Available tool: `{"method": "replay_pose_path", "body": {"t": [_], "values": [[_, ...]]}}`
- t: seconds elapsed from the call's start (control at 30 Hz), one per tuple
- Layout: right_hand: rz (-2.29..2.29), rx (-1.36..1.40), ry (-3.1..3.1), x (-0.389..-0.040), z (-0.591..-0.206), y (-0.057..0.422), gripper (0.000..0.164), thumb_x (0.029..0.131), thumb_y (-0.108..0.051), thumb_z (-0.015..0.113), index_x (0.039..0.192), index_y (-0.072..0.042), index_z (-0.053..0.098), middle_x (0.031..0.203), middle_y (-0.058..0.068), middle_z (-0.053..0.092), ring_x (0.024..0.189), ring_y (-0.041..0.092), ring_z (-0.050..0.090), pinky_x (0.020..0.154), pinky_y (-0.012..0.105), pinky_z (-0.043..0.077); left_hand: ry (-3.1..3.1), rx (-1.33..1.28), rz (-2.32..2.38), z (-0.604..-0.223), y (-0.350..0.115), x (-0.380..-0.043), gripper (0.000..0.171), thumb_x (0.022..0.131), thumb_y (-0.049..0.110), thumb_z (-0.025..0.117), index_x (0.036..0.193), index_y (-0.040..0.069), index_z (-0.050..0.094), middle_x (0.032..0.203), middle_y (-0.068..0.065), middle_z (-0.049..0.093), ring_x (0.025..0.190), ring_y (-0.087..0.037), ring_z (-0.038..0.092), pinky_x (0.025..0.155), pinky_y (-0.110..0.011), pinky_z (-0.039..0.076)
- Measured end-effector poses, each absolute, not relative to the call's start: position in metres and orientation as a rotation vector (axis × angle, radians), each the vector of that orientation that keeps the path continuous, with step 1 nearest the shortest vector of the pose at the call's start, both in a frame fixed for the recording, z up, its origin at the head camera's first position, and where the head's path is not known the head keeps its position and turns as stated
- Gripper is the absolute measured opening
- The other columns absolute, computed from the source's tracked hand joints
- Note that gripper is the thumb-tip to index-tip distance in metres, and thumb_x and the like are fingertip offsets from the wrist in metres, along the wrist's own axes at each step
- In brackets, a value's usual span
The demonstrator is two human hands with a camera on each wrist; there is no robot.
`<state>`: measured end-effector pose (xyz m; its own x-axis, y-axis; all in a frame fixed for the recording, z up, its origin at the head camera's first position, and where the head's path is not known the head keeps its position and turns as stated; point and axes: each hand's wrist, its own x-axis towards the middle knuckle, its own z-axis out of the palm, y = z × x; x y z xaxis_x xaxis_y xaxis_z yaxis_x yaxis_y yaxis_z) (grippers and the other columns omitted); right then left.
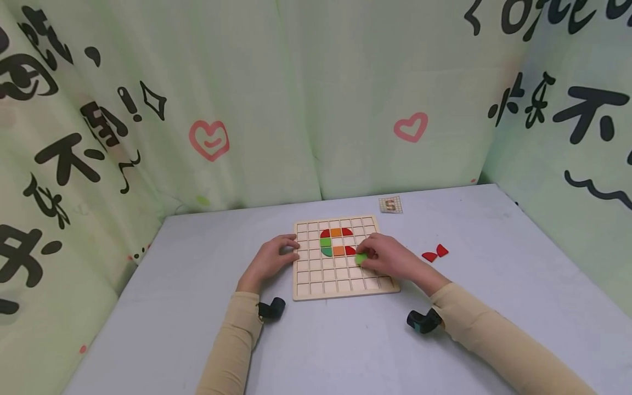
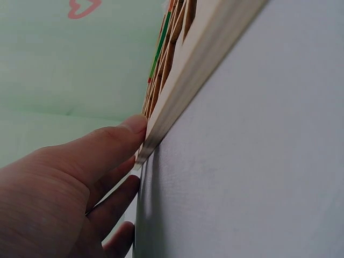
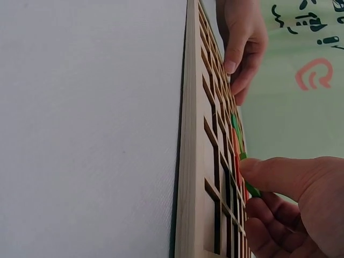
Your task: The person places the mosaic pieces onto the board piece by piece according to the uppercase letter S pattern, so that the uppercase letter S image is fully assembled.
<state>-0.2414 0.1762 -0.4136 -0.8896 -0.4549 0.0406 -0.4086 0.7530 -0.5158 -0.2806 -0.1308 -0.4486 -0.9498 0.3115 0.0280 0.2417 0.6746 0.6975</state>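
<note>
A square wooden grid board [image 1: 308,289] lies on the table, with red, orange and green pieces set in several of its cells in a ring-like pattern. My right hand [image 1: 390,257] pinches a light green piece [image 1: 361,258] between thumb and fingertips, over the grid at the pattern's lower right. The right wrist view shows the green piece [image 3: 252,190] at the thumb tip, partly hidden by the fingers. At the board's left edge rests my left hand [image 1: 270,260], its fingers loosely extended. In the left wrist view, the left thumb [image 2: 134,124] touches the wooden rim.
Two loose red pieces [image 1: 429,256] lie on the white table [image 1: 207,329] to the right of the board. Behind the board sits a small patterned card [image 1: 391,205]. A pale green curtain [image 1: 296,109] with hearts and black writing surrounds the table's back and sides.
</note>
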Motion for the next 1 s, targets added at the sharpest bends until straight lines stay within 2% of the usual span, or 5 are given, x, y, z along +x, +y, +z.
{"method": "replay_pose_path", "body": {"t": [0.57, 0.83, 1.0], "values": [[-0.746, -0.728, 2.880, -0.248, -0.418, 0.169, 0.024, 0.090, -0.012, 0.075, 0.111, -0.003, 0.073, 0.099, 0.005, 0.066, 0.088, 0.017, 0.055, 0.078, 0.030, 0.051, 2.789, 0.458, 1.132, -0.449, -0.131, -0.282, 0.027, 0.092, 0.018, 0.072, 0.116, 0.005, 0.071, 0.150, -0.009, 0.053, 0.147, -0.031, 0.039, 0.123, -0.048, 0.030], [-0.742, -0.816, 2.895, -0.249, -0.420, 0.164, 0.019, 0.089, -0.011, 0.075, 0.106, -0.004, 0.073, 0.096, 0.004, 0.066, 0.084, 0.015, 0.054, 0.075, 0.029, 0.050, 2.791, 0.462, 1.136, -0.448, -0.131, -0.279, 0.027, 0.092, 0.017, 0.072, 0.116, 0.005, 0.071, 0.149, -0.010, 0.053, 0.146, -0.032, 0.040, 0.122, -0.048, 0.030], [-0.741, -0.790, 2.888, -0.248, -0.421, 0.161, 0.018, 0.089, -0.012, 0.074, 0.105, -0.006, 0.073, 0.099, 0.004, 0.066, 0.085, 0.016, 0.054, 0.076, 0.029, 0.050, 2.795, 0.473, 1.130, -0.449, -0.132, -0.280, 0.027, 0.092, 0.017, 0.073, 0.116, 0.005, 0.071, 0.149, -0.010, 0.054, 0.146, -0.032, 0.040, 0.122, -0.047, 0.031]]}}
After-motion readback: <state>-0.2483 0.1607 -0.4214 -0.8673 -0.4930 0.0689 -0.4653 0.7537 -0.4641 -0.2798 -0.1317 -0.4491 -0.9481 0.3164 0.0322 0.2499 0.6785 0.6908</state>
